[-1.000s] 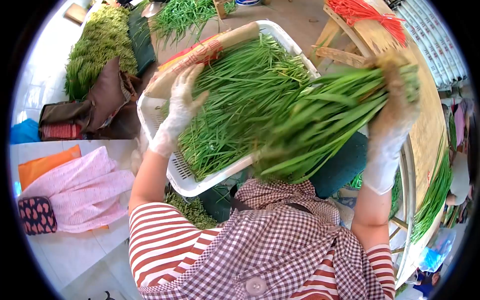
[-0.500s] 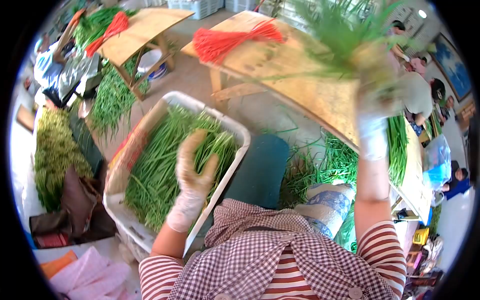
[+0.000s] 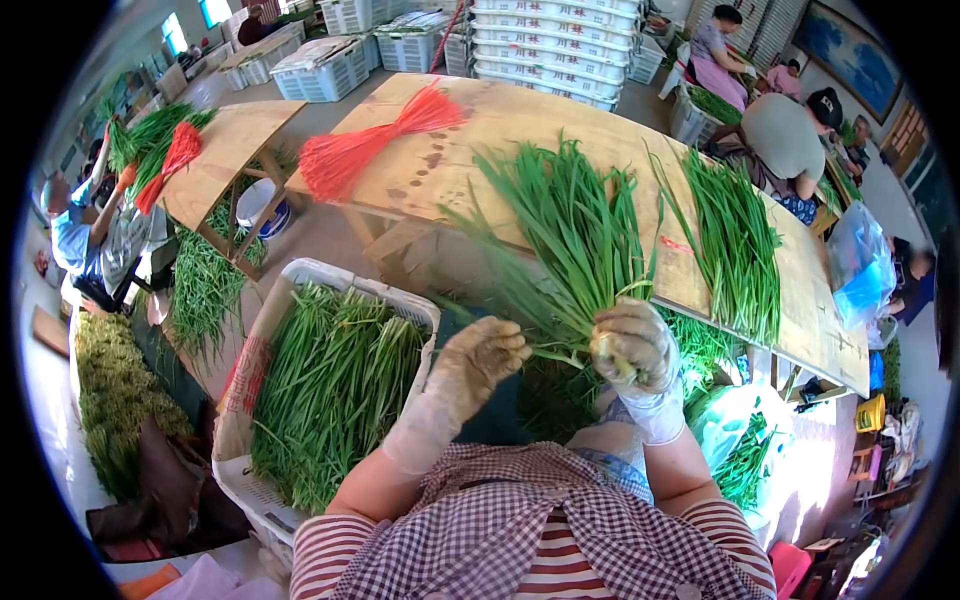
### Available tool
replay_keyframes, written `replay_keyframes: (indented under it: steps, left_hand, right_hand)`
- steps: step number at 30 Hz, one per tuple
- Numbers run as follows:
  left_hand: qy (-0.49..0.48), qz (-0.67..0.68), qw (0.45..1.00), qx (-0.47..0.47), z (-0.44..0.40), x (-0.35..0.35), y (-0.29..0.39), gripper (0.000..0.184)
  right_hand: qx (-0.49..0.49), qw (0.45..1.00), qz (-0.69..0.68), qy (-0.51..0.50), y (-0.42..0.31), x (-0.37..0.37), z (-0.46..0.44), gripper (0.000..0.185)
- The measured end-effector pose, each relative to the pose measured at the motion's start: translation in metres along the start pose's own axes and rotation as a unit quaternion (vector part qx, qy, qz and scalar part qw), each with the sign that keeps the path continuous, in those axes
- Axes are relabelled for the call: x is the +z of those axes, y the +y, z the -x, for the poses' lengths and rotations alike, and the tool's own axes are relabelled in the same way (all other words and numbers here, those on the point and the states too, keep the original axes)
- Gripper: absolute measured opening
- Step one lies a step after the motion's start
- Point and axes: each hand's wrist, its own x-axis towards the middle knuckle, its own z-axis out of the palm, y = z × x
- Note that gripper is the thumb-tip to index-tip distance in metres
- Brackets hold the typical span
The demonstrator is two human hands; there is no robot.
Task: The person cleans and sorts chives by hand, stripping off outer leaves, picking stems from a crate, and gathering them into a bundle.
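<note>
My right hand (image 3: 637, 345), in a stained white glove, grips a bunch of garlic chives (image 3: 580, 220) by the pale stem ends, its leaves fanning up over the table edge. Close on its left, my gloved left hand (image 3: 475, 365) is closed in a pinch. A thin leaf runs from those fingertips to the base of the bunch, and some blades there are blurred. Below and left of that hand, a white plastic crate (image 3: 432, 325) holds many loose chives (image 3: 330, 390). Another chive bundle (image 3: 730, 245) lies on the wooden table (image 3: 400, 170), right of the held bunch.
Red ties (image 3: 385, 140) lie on the table's left part. A second table (image 3: 240, 140) stands left, with a person (image 3: 75, 235) beside it. Stacked white crates (image 3: 555, 50) rise behind. Other people sit at right. Blue plastic bags (image 3: 862, 270) hang by the table's right end.
My right hand has come down and in from the upper right with the bunch. My left hand has left the crate's chives, moved right and closed. The view has shifted.
</note>
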Motion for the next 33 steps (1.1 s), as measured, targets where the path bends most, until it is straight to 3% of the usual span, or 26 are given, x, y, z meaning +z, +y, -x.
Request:
replay_keyframes:
  steps: [1,4,6,9,12,13,14,16,19,22,23,24,25,26,28,30,31,33]
  left_hand:
    - [0.056,-0.015,0.998,-0.008,0.001,0.011,-0.010,0.023]
    - [0.148,-0.017,0.981,0.128,0.007,0.011,-0.025,0.025]
    - [0.115,-0.171,0.951,0.229,0.025,0.013,-0.024,0.030]
    - [0.063,-0.264,0.886,0.375,0.037,0.024,-0.025,0.029]
    - [0.060,-0.398,0.863,0.306,0.042,0.044,-0.022,0.019]
    - [0.065,-0.430,0.851,0.296,0.036,0.044,-0.033,0.007]
    - [0.040,-0.502,0.759,0.413,0.028,0.048,-0.047,0.018]
    - [0.030,-0.676,0.579,0.455,0.014,0.052,-0.057,0.025]
    - [0.008,-0.737,0.455,0.500,-0.027,0.044,-0.076,0.025]
    - [-0.002,-0.855,0.310,0.415,-0.030,0.034,-0.064,0.019]
    - [-0.013,-0.865,0.250,0.435,-0.022,0.018,-0.047,0.013]
    - [-0.033,-0.923,0.247,0.293,-0.002,0.021,-0.018,0.014]
    - [0.007,-0.955,0.212,0.206,0.015,0.023,0.008,0.013]
    - [0.041,-0.941,0.210,0.261,0.032,-0.002,0.033,0.015]
    - [0.108,-0.937,0.172,0.283,0.068,-0.030,0.070,0.017]
    - [0.183,-0.965,0.129,0.139,0.094,-0.058,0.092,0.011]
    - [0.208,-0.965,0.131,0.090,0.099,-0.076,0.098,0.011]
    - [0.253,-0.958,0.134,-0.009,0.100,-0.110,0.101,0.017]
  right_hand:
    - [0.030,0.996,-0.018,0.077,0.005,0.003,0.008,0.036]
    - [0.096,0.957,-0.107,0.251,0.020,0.003,0.017,0.030]
    - [0.125,0.936,-0.130,0.303,0.026,0.001,0.019,0.030]
    - [0.118,0.932,-0.127,0.319,0.026,0.001,0.019,0.029]
    - [0.105,0.934,-0.139,0.313,0.026,0.000,0.017,0.028]
    - [0.112,0.933,-0.141,0.312,0.025,-0.001,0.017,0.029]
    - [0.118,0.933,-0.143,0.310,0.024,-0.002,0.017,0.030]
    - [0.119,0.930,-0.142,0.316,0.023,0.001,0.017,0.031]
    - [0.117,0.934,-0.127,0.313,0.025,0.003,0.015,0.032]
    - [0.162,0.930,-0.115,0.308,0.024,-0.003,0.010,0.032]
    - [0.129,0.915,-0.152,0.351,0.033,0.000,0.006,0.031]
    - [0.139,0.905,-0.165,0.367,0.035,-0.002,0.003,0.031]
    - [0.148,0.893,-0.177,0.386,0.035,-0.004,-0.003,0.030]
    - [0.161,0.881,-0.188,0.404,0.034,-0.005,-0.006,0.030]
    - [0.144,0.885,-0.180,0.404,0.040,-0.004,-0.009,0.029]
    - [0.132,0.888,-0.176,0.403,0.044,-0.002,-0.009,0.029]
    - [0.172,0.869,-0.238,0.397,0.046,-0.002,-0.004,0.031]
    - [0.160,0.903,-0.187,0.353,0.050,0.004,0.005,0.035]
